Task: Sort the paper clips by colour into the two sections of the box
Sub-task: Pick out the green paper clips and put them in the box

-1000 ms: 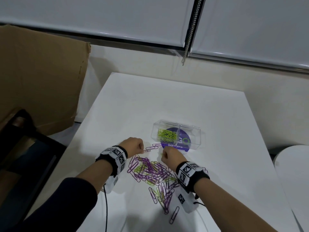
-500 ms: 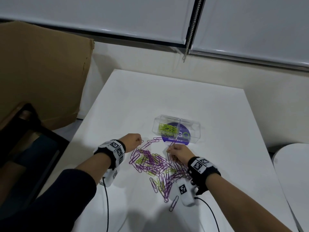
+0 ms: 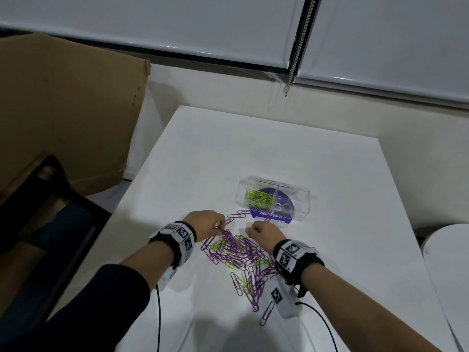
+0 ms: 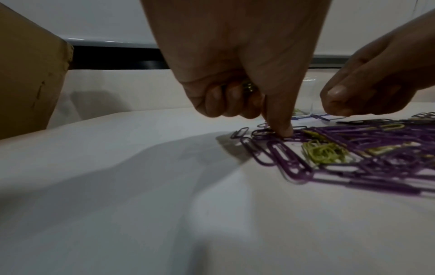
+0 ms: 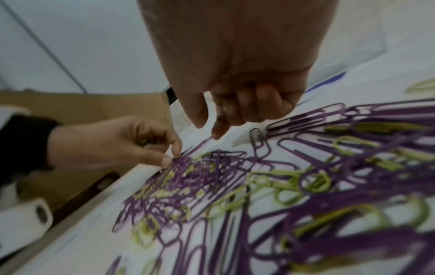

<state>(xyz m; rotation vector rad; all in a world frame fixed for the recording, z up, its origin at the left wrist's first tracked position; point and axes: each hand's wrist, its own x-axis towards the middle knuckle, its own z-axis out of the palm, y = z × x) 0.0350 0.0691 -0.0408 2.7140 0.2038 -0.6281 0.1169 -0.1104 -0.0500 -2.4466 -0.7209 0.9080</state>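
A tangled pile of purple and green paper clips (image 3: 236, 252) lies on the white table (image 3: 279, 148). Beyond it stands the clear two-section box (image 3: 302, 196), with green clips (image 3: 258, 195) in its left section. A chain of purple clips (image 3: 237, 215) runs from the pile toward the box. My left hand (image 3: 219, 227) is at the pile's far-left edge. Its fingers curl round some green clips (image 5: 143, 142) while thumb and forefinger pinch at a purple clip (image 4: 292, 135). My right hand (image 3: 250, 231) hovers at the pile's far edge, fingers curled, thumb and forefinger (image 5: 216, 134) pointing down with nothing between them.
A large cardboard sheet (image 3: 71, 110) leans left of the table, with a black frame (image 3: 63, 199) below it. A white rounded surface (image 3: 446, 250) sits off the right edge. A bead cord (image 3: 297, 47) hangs from the blinds. Wrist cables trail near the front edge.
My left hand has come in from the left to the pile's edge. My right hand has shifted a little left toward it. The purple chain now lies stretched out toward the box.
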